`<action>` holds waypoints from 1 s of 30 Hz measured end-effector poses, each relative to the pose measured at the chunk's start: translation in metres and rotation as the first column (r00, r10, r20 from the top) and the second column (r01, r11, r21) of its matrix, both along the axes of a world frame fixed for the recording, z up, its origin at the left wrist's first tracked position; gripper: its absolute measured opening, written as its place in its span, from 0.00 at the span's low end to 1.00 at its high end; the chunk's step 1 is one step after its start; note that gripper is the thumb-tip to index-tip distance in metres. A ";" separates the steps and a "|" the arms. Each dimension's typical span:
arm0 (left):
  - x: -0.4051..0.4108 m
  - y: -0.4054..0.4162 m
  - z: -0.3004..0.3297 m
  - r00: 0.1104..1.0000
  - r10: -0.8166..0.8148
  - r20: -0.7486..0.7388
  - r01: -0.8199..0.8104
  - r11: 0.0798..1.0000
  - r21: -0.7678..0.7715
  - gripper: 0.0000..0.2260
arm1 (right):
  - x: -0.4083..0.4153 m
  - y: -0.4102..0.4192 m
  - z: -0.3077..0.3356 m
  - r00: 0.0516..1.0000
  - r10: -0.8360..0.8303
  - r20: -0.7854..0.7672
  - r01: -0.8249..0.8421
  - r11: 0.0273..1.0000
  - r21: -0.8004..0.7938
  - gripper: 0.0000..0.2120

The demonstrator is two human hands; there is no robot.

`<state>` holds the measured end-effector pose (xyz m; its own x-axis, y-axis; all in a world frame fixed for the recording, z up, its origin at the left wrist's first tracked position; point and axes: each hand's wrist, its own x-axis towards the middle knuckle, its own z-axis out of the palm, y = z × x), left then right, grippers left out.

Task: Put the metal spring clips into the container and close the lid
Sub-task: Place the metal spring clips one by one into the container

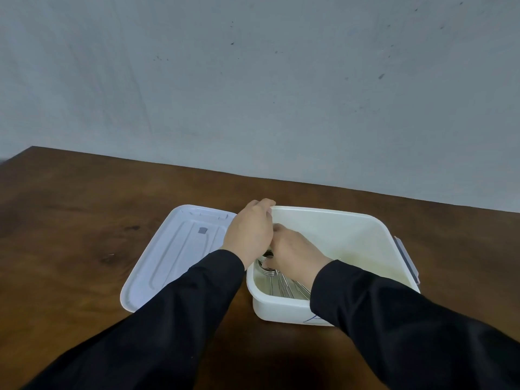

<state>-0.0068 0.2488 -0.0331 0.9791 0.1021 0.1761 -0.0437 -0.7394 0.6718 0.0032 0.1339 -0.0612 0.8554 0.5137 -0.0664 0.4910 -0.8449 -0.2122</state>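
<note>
An open white plastic container (365, 237) stands on the brown table, right of centre. Its white lid (174, 254) lies flat on the table just to its left. Metal spring clips (281, 282) lie in the container's near left corner, coils towards the hands and long wires pointing at me. My left hand (250, 232) curls over the container's left rim at the far corner. My right hand (295, 253) reaches down inside the container, fingers closed on the coiled ends of the clips. Both hands partly hide the clips.
A grey latch (406, 258) sticks out of the container's right side. The dark wooden table (84, 209) runs back to a grey wall (253, 80). My black sleeves cross the near part of the table.
</note>
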 end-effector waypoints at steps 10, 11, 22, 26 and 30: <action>-0.001 -0.001 0.001 1.000 0.008 0.001 -0.008 1.000 -0.012 0.16 | -0.003 -0.004 -0.002 1.000 -0.012 -0.018 0.013 1.000 0.026 0.22; -0.001 -0.001 0.001 1.000 0.007 0.001 -0.007 1.000 -0.012 0.16 | -0.002 -0.004 -0.002 1.000 -0.011 -0.020 0.012 0.999 0.030 0.21; -0.004 -0.001 0.003 1.000 0.004 -0.003 -0.004 1.000 -0.004 0.15 | 0.002 -0.004 -0.008 0.997 -0.040 -0.069 0.041 0.999 0.017 0.22; -0.005 -0.001 0.004 1.000 0.008 -0.004 -0.008 1.000 0.007 0.15 | 0.003 -0.003 -0.010 0.996 -0.066 -0.055 0.068 0.997 0.038 0.20; -0.005 -0.001 0.004 1.000 0.006 -0.001 -0.006 1.000 0.012 0.15 | 0.003 -0.002 -0.008 0.991 -0.106 -0.085 0.110 0.993 0.041 0.17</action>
<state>-0.0116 0.2479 -0.0293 0.9786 0.1055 0.1765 -0.0391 -0.7474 0.6632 0.0058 0.1321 -0.0693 0.8986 0.4225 -0.1180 0.3764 -0.8808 -0.2873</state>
